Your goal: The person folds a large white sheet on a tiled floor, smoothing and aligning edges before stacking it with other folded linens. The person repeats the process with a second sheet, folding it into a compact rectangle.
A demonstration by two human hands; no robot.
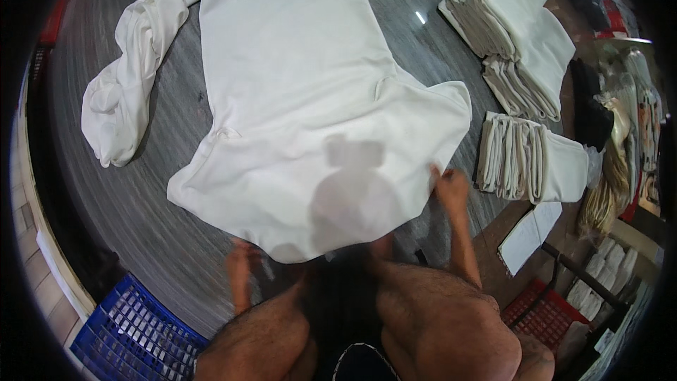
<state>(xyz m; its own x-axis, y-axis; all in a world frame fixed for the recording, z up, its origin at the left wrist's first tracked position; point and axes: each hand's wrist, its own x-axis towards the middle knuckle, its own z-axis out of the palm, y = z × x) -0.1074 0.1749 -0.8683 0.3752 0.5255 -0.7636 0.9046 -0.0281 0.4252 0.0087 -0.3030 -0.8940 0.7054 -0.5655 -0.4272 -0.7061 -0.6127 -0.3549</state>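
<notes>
A white fabric garment (296, 63) lies spread on the grey table (174, 190), its body pointing away from me and two sleeve-like parts spreading to the sides nearer me. My right hand (451, 188) pinches its right edge between thumb and fingers. At the near left edge, my left hand (240, 267) has its fingertips against or just under the cloth; they are blurred and partly hidden. A shadow falls across the near part of the garment, and several soft creases run across its middle.
A twisted white cloth (137, 74) lies on the left. Folded white pieces form a large stack (523, 26) and a smaller stack (560, 164) on the right. Beside them is a white notebook (529, 238). A blue plastic basket (132, 328) and a red crate (545, 312) stand low near me.
</notes>
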